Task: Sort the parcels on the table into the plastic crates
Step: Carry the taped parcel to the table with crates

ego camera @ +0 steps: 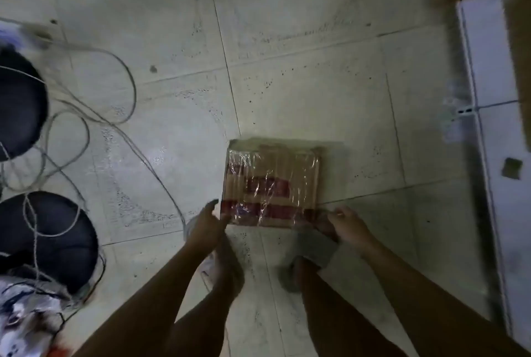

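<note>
A flat brown cardboard parcel [271, 182] with red print, wrapped in clear film, lies on the tiled floor right in front of my feet. My left hand [205, 223] reaches down to its near left corner, fingers apart, touching or almost touching the edge. My right hand [349, 226] is at the near right corner, fingers curled by the edge; a firm grip cannot be made out. No table and no plastic crate appear in the view.
Two dark round stools [20, 106] [48, 241] stand at the left, with grey cables [94, 121] looping over the floor beside them. A white wall base [488, 98] and a cardboard box [523, 63] line the right side. My feet in sandals [311, 253] stand below the parcel.
</note>
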Available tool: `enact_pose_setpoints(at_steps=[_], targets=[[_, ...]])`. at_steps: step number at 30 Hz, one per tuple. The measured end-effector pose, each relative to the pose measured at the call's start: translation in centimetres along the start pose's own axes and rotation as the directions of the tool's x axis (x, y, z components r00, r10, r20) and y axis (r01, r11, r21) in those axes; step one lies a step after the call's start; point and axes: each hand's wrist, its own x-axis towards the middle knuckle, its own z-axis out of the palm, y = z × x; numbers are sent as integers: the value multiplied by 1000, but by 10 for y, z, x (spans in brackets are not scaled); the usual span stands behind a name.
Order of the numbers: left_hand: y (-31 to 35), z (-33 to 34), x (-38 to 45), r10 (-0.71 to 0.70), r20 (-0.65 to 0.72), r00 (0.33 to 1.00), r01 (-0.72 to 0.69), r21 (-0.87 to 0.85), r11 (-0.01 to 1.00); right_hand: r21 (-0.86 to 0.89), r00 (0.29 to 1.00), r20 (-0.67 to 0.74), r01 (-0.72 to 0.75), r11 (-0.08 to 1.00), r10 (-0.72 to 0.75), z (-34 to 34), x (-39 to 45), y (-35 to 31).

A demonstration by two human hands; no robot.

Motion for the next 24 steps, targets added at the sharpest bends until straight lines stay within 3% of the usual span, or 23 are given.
enact_pose_setpoints(at_steps=[3, 5, 7, 11, 14, 18, 24], targets=[[-9, 18, 55, -45, -21, 999, 41, -187, 981, 135, 999, -15, -50, 990, 53, 23, 47, 0], [-8, 27, 79, -93, 49, 994, 104, -317, 943, 192, 996, 82, -58, 980, 43, 32, 64, -7], [-6, 31, 86, -101, 102, 990, 129, -321, 938, 209, 990, 140, -52, 976, 23, 34, 63, -21], [13, 0, 53, -35, -2, 999, 33, -224, 974, 273, 999, 19, 27, 962, -33, 19, 19, -59], [36, -56, -3, 2, -36, 999, -13, -306, 952, 319, 995, 14, 86, 944, -95, 0, -58, -94], [80, -149, -119, 68, 21, 997, -52, -447, 893, 436, 987, -9, 150, 888, -162, -28, -205, -154], [150, -305, -296, 334, -55, 941, -315, -503, 805, 532, 922, -157, 380, 757, -353, -76, -425, -250]])
